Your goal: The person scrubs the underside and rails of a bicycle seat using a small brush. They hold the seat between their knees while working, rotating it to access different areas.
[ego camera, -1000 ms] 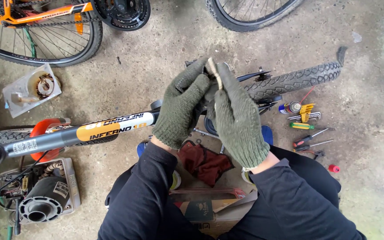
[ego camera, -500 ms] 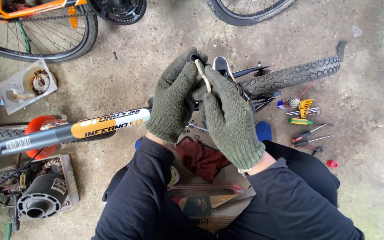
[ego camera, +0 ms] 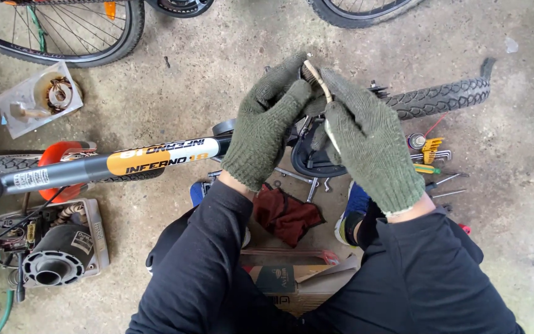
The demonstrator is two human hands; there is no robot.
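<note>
— What's in the hands?

— A thin pale strip, pinched at its lower end by the right hand, fingers closed on it. The left hand curls against it from the other side, steadying the upper part.

— Why so high?

— It sits just above the bike frame and tyre, close to the eyes. Tools lie right of the right hand, a red rag below both.
</note>
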